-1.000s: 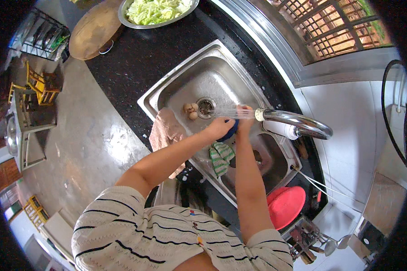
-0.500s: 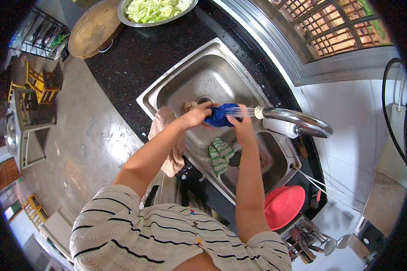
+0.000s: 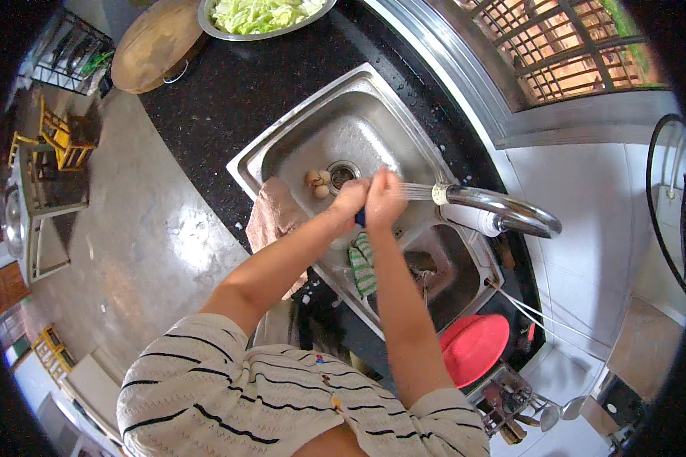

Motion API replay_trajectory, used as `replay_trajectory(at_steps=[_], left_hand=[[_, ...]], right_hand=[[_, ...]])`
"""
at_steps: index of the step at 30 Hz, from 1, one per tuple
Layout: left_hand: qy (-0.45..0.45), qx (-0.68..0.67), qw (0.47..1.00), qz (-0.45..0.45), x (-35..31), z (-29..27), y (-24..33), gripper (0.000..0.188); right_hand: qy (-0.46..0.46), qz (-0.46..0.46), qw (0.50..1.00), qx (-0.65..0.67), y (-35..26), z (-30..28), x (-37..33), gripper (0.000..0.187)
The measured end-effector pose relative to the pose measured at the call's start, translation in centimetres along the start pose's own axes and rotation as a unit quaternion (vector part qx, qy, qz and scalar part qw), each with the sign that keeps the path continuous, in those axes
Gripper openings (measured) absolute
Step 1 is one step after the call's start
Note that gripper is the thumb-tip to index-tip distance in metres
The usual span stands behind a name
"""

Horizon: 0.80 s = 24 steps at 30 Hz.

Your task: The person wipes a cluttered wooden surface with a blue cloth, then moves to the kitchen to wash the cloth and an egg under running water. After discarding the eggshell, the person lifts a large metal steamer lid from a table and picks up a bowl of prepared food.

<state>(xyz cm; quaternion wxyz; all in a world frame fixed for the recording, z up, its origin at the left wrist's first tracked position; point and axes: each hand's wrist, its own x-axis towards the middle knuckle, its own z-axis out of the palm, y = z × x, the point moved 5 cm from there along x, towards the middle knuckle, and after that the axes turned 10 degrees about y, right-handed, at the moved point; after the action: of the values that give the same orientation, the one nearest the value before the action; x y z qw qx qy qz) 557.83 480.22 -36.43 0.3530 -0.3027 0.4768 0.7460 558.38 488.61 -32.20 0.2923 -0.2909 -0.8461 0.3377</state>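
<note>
Both hands are close together over the double steel sink (image 3: 297, 129), by the stream from the tap (image 3: 503, 202). My left hand (image 3: 351, 198) is closed on a blue cloth (image 3: 360, 216), of which only a small patch shows below the fingers. Pressed up beside it, my right hand (image 3: 385, 199) is closed too, with water running onto it; the rest of the cloth is hidden within the grip. A green-and-white striped cloth (image 3: 363, 266) hangs over the divider between the basins, partly behind my right forearm. Near the drain (image 3: 343, 174) lie a few round brown pieces resembling eggshells (image 3: 318, 181).
A pinkish towel (image 3: 276, 217) drapes over the sink's near left rim. On the black counter (image 3: 206, 122) are a round wooden board (image 3: 156, 46) and a steel bowl of chopped cabbage (image 3: 263, 17). A red basin (image 3: 476, 350) stands right of my right arm, by a utensil rack (image 3: 511, 404).
The blue cloth was spread between my hands under the water; now it is bunched and mostly hidden in them. My right hand moved left against my left, uncovering the brown pieces.
</note>
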Motion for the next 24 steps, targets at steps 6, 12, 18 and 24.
replay_trajectory(at_steps=[6,12,18,24], left_hand=[[0.008,0.027,0.998,-0.051,1.1,-0.7,-2.9,0.022],[-0.057,0.045,0.997,0.035,-1.6,-1.8,2.4,0.025],[0.066,0.143,0.987,-0.018,3.5,-8.9,0.4,0.053],[-0.062,0.062,0.965,-0.249,-1.5,-2.6,1.3,0.061]], right_hand=[[0.002,-0.019,1.0,0.019,2.2,0.3,1.0,0.031],[-0.134,0.211,0.942,0.221,5.7,-1.6,5.1,0.025],[-0.262,0.078,0.913,0.303,-3.5,-4.6,5.1,0.034],[-0.303,-0.112,0.918,0.232,-5.2,-6.7,3.6,0.014]])
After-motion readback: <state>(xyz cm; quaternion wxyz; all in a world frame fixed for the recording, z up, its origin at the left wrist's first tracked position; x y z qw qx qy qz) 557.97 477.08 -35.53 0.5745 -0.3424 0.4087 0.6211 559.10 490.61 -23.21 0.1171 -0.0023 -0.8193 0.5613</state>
